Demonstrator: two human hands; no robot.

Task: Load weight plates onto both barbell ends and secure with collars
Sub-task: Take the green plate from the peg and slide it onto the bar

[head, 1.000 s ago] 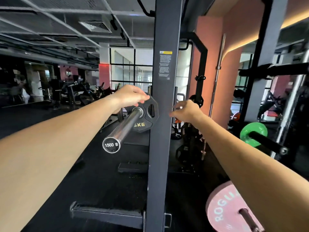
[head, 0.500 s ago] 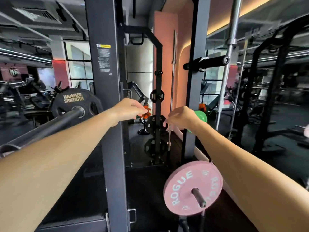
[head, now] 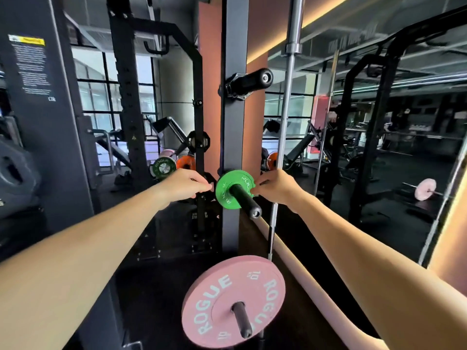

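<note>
Green, small round weight plate (head: 231, 189) sits on a black storage peg (head: 243, 200) that juts from the dark grey rack upright (head: 232, 122), pushed back close to the upright, with most of the peg's length bare in front of it; the left hand (head: 183, 185) is just beside the plate's left rim, fingers curled, and whether they touch it cannot be told; the right hand (head: 276, 186) reaches the right rim with curled fingers at its edge, though a firm hold cannot be made out; both forearms stretch in from the lower corners, leaving open room between them. Below, a large pink bumper plate (head: 233, 301) hangs on a lower black peg (head: 241, 319), right under the green one; above, another short black peg (head: 249, 80) sticks out of the same upright; a chrome barbell (head: 284, 122) stands upright just right of the right hand, close to the wrist; a second grey rack post (head: 48, 122) stands at the left. Green and orange plates (head: 174, 165) sit farther back. White letters on the pink plate read ROGUE and 10; the green plate carries faint ROGUE lettering; a yellow-topped label (head: 31, 66) on the left post is too small to read.
</note>
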